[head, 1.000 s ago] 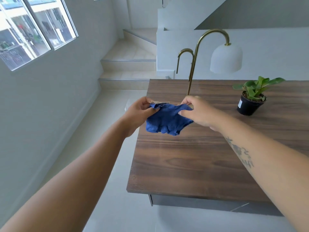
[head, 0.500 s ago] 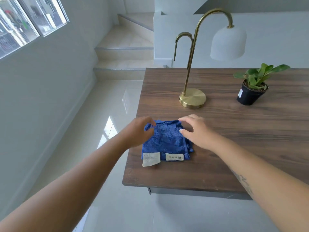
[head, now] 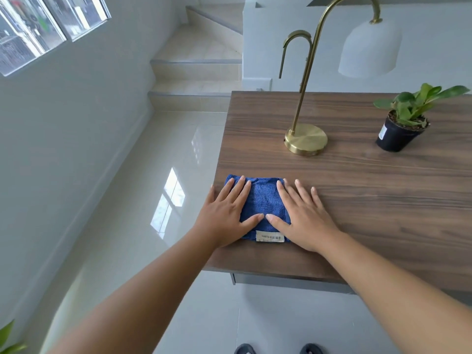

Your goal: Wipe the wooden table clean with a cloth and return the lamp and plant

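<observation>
1. Two dark shoe tips (head: 245, 349) are seen at the bottom edge on the glossy tiled floor (head: 143, 200).
2. Left hand (head: 224, 218) is laid flat, fingers straight and spread, pressed on the left part of the blue cloth (head: 263, 200); nothing is gripped.
3. Right hand (head: 304, 218) is laid flat too. Its thumb and forefinger are on the cloth's right edge, its other fingers on bare wood; nothing is gripped.
4. Cloth is folded flat near the near-left corner of the wooden table (head: 370, 200), white label (head: 270, 236) at its near edge.
5. Brass lamp (head: 306, 139) is stood upright farther back on the table.
6. Potted plant (head: 401, 123) is set right of the lamp, apart from it.
7. Stairs (head: 196, 70) are seen beyond the table.
</observation>
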### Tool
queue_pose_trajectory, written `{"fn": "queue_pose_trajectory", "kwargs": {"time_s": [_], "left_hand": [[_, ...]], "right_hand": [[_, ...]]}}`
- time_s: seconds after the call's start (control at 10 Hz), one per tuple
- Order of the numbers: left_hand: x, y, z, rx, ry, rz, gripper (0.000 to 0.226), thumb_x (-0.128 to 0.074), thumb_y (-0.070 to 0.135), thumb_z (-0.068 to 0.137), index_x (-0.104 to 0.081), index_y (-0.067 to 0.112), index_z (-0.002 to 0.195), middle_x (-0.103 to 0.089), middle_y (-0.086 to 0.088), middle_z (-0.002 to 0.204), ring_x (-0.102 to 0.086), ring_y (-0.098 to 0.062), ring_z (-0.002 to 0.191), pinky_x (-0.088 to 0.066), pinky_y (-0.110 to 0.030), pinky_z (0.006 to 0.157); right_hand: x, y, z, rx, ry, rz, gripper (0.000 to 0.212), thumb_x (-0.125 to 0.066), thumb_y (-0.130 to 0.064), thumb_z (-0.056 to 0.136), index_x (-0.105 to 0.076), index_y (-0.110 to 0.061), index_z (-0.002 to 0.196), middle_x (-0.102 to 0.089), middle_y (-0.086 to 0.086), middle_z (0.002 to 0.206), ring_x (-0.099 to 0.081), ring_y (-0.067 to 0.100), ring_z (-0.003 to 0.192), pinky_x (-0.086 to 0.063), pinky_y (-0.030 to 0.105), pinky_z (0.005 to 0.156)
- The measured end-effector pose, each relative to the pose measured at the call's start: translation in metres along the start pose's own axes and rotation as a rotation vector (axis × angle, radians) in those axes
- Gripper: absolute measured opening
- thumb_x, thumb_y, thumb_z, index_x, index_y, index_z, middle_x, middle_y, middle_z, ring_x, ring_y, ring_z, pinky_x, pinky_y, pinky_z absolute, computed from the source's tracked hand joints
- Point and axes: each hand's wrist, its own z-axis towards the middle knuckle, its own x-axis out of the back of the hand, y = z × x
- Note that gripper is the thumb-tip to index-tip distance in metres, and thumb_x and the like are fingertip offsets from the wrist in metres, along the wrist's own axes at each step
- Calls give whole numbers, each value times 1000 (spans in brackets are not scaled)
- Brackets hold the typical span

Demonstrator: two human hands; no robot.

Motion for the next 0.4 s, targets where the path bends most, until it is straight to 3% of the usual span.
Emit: {"fn": "queue_pose_trajectory", "kwargs": {"time_s": [0.4], "left_hand": [[5, -12, -55, 10, -2, -69, 84, -16, 75, 88, 1, 28, 155, 3, 9, 163, 7, -14, 149, 0, -48, 119]], "right_hand": [[-4, -42, -35, 36, 25, 31, 85, -8, -75, 84, 13, -28, 152, 8, -9, 162, 10, 14, 148, 6, 45, 119]]}}
